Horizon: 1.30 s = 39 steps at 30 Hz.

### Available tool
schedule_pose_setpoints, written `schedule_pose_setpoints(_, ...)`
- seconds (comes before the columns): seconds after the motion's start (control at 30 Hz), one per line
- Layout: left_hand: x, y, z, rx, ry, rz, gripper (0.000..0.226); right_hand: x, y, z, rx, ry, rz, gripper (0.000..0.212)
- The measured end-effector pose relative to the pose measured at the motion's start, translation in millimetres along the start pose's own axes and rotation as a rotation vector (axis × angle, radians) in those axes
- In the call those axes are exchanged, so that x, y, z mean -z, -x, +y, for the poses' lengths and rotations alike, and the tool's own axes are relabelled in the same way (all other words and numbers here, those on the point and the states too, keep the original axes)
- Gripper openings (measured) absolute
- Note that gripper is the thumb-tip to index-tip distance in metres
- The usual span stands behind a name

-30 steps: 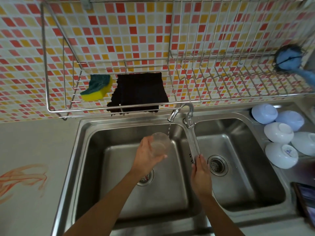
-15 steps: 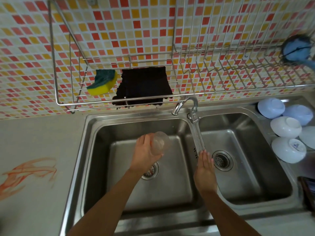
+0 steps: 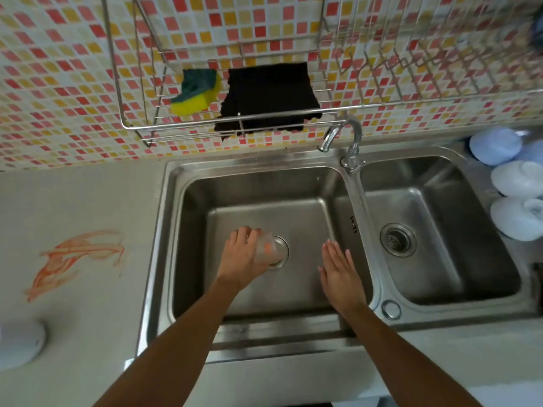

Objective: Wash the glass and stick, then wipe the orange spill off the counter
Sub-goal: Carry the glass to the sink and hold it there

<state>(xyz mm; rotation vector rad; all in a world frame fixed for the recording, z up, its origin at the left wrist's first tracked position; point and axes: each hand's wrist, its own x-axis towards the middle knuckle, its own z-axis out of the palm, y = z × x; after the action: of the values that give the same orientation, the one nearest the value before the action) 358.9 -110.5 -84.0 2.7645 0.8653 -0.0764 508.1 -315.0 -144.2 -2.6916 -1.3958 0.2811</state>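
- Left hand [image 3: 245, 257] wrapped around the glass [image 3: 269, 250], knuckles up, holding it low in the left basin [image 3: 264, 207] right over the drain [image 3: 279, 252]
- Glass tipped on its side, long axis running left to right, mouth apparently toward the right and away from the palm; too blurred to say whether any water remains inside
- Right hand [image 3: 340, 271] flat and empty, fingers spread and pointing away from the body, hovering over the right part of the same basin, just beside the glass but not touching it
- Probably the nearer hand for rubbing the glass or reaching the tap [image 3: 342, 136], which stands behind on the divider between the basins; no stream visible from its spout
- Stick nowhere to be seen in either basin or on the counter [image 3: 82, 201]
- Right basin [image 3: 440, 230] bare except for its own strainer
- Wall rack [image 3: 141, 124] above the sink holding a green-and-yellow sponge [image 3: 197, 95] and a black cloth [image 3: 270, 98], the likely tools for wiping
- Orange spill [image 3: 79, 259] well to the left on the counter, untouched, closer to the left arm than the right
- Pale upturned bowls [image 3: 511, 186] stacked to the far right of the sink; a white round object [image 3: 20, 345] at the counter's near left edge
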Motion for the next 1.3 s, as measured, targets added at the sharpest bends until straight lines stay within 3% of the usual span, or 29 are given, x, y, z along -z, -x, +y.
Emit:
schedule_pose_setpoints(0.13, -6.5, 12.9, 2.0, -0.036, -0.091, 0.022, 0.061, -5.4, 2.0, -23.6, -0.031, -0.037, -0.083, 0.059)
schedule_pose_setpoints(0.3, -8.8, 21.9, 2.7, -0.121, -0.303, 0.041, 0.029, -8.8, 10.0, -37.3, -0.042, -0.058, -0.074, 0.059)
schedule_pose_setpoints(0.43, -0.9, 27.3, 6.1, -0.178, -0.326, -0.025, 0.047, -9.0, 10.4, -37.7, -0.051, -0.051, -0.104, 0.059)
schedule_pose_setpoints(0.53, -4.7, 29.6, 0.8, -0.205, -0.407, 0.015, 0.039, -9.1, 10.9, -38.8, -0.050, -0.080, -0.108, 0.058)
schedule_pose_setpoints(0.63, -9.4, 29.7, -5.2, -0.184, -0.396, 0.029, 0.049, -13.2, 10.4, -37.3, -0.058, -0.078, -0.115, 0.059)
schedule_pose_setpoints(0.77, -7.1, 35.9, -11.4, -0.166, -0.363, 0.140, 0.028, -12.6, 11.0, -37.2, -0.072, -0.091, -0.102, 0.058)
schedule_pose_setpoints(0.87, -2.6, 41.1, -20.7, -0.110, -0.294, 0.167, 0.029, -9.2, 11.8, -39.7, -0.077, -0.077, -0.100, 0.058)
schedule_pose_setpoints(1.07, 27.3, 47.0, -32.5, -0.041, -0.040, 0.152, 0.073, 1.6, 18.9, -47.4, -0.106, -0.139, -0.099, 0.056)
schedule_pose_setpoints(1.17, 44.3, 48.0, -40.7, 0.004, 0.137, 0.153, 0.080, 28.2, 19.0, -65.1, -0.115, -0.279, 0.024, 0.053)
schedule_pose_setpoints(1.3, 81.9, 50.4, -46.0, 0.070, 0.462, 0.241, 0.088, 101.4, 0.4, -100.7, -0.045, -0.464, 0.321, 0.045)
